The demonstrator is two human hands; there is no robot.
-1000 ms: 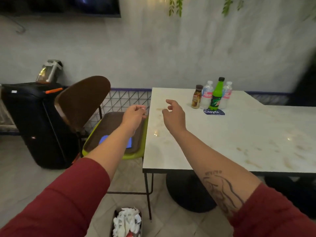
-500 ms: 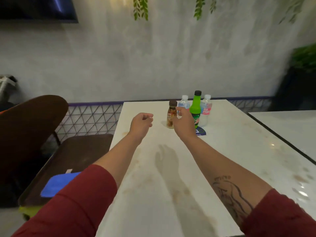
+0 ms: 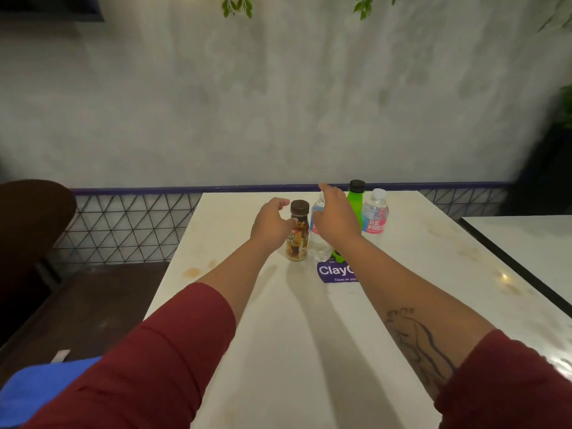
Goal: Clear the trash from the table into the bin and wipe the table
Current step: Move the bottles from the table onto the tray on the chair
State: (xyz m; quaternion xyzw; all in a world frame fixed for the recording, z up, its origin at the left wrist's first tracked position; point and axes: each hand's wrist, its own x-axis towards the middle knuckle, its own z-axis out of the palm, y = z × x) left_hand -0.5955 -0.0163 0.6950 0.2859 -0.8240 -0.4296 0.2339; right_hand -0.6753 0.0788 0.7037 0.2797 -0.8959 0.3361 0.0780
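A group of bottles stands at the far end of the white marble table (image 3: 278, 329): a small brown coffee bottle (image 3: 298, 239), a clear water bottle (image 3: 316, 243), a green soda bottle (image 3: 356, 198) and a second water bottle (image 3: 375, 215). My left hand (image 3: 270, 226) is open, cupped at the left side of the brown bottle, thumb just touching it. My right hand (image 3: 335, 218) is open, fingers stretched over the clear bottle and in front of the green one. A blue cloth (image 3: 34, 394) lies at bottom left. The bin is out of view.
A purple sticker (image 3: 335, 272) lies on the table in front of the bottles. Brown stains (image 3: 193, 271) mark the table's left edge. A brown chair (image 3: 31, 221) stands to the left, a second table (image 3: 526, 239) to the right, a grey wall behind.
The view has moved in closer to the table. Both hands have reached forward to the bottles; the left now touches the brown bottle, the right covers the clear one.
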